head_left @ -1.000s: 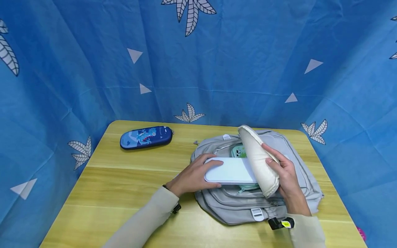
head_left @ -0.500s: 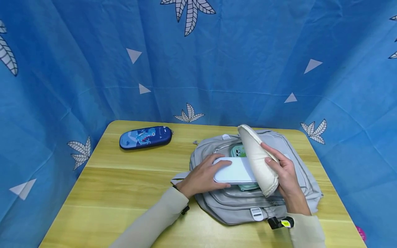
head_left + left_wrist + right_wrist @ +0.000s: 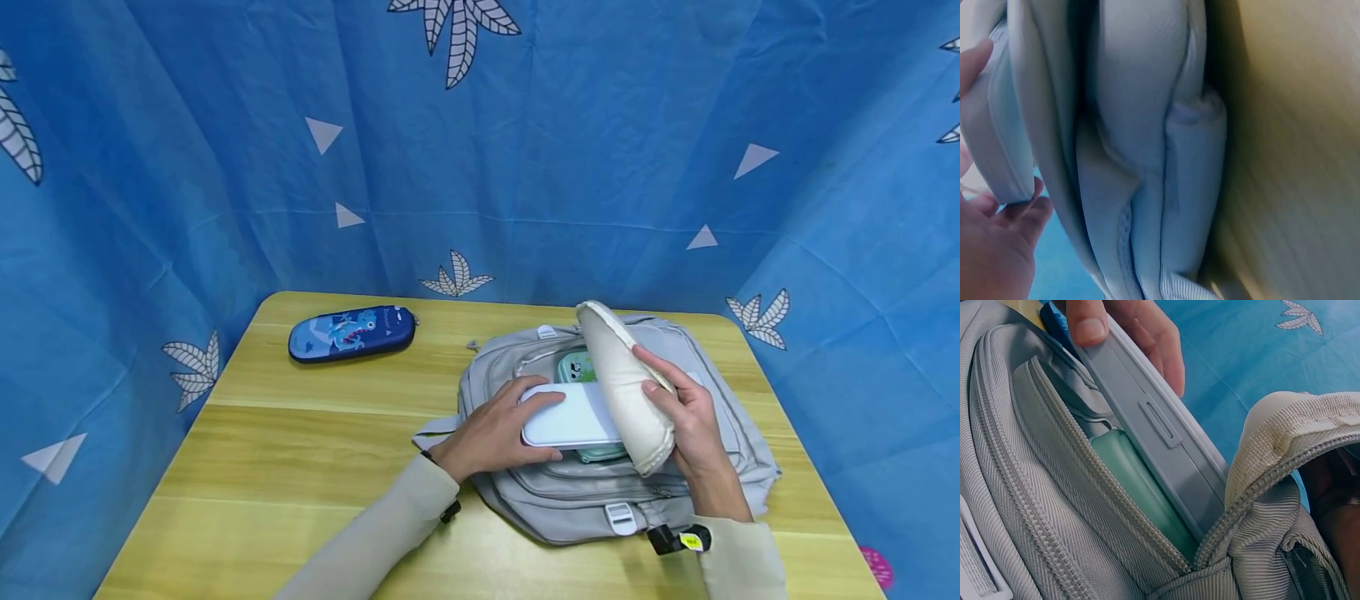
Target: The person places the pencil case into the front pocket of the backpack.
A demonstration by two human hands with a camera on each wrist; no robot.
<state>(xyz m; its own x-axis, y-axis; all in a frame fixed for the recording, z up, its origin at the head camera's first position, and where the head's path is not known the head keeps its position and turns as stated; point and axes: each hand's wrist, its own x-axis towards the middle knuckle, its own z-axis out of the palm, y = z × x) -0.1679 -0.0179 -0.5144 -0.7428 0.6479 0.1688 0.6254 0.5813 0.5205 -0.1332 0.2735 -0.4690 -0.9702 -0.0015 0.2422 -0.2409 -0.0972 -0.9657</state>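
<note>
A grey backpack (image 3: 540,504) lies with its front pocket unzipped. My right hand (image 3: 693,425) grips the pocket's cream-lined flap (image 3: 622,379) and holds it raised. Between thumb and fingers, my left hand (image 3: 495,429) holds the left end of a white hard pencil case (image 3: 573,417); the far end is hidden behind the flap. In the right wrist view this case (image 3: 1147,419) slants into the zipped opening, a latch on its side. A green case (image 3: 576,367) with a panda print sits in the pocket beneath it.
A dark blue pencil case (image 3: 352,333) with a dinosaur print lies at the back left of the wooden table (image 3: 300,467). A blue patterned cloth (image 3: 600,150) hangs around the table's back and sides. A backpack strap (image 3: 435,429) sticks out at the left.
My left hand has moved right, sliding the white pencil case further under the flap, then slightly lower. My right hand and the flap have stayed in place.
</note>
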